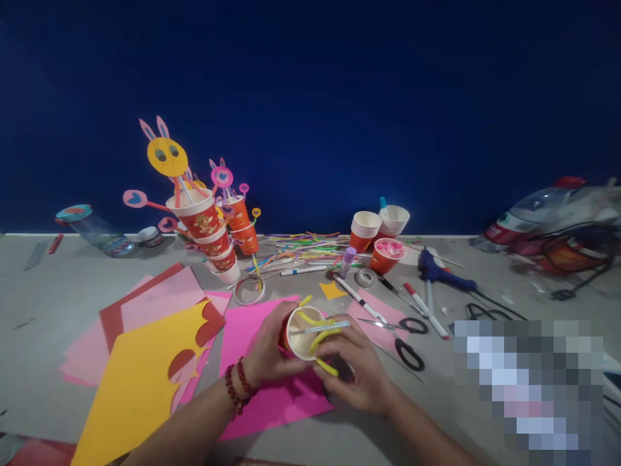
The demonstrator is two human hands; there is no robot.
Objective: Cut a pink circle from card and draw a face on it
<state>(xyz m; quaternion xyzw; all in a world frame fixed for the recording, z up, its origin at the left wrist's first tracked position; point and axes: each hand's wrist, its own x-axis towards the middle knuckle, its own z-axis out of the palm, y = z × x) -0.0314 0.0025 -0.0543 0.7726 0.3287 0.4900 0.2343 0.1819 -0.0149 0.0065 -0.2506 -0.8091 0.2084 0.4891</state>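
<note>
Grey table (33,382) bears a magenta sheet (242,340) at centre, overlapping coloured papers (140,369) at left. Blue glue gun (444,274) rests at right. Stacked paper cups (363,234) stand near back edge.

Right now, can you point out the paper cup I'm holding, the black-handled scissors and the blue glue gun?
Paper cup (303,346): head view, on its pale inside.
Black-handled scissors (395,328): head view, near the pivot.
Blue glue gun (431,267): head view, on its body.

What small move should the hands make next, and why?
Perhaps the right hand should gently straighten the nearer yellow stem, with the left hand steadying the paper cup: the left hand holds it, that stem is curved, and the right hand is close to it.
</note>
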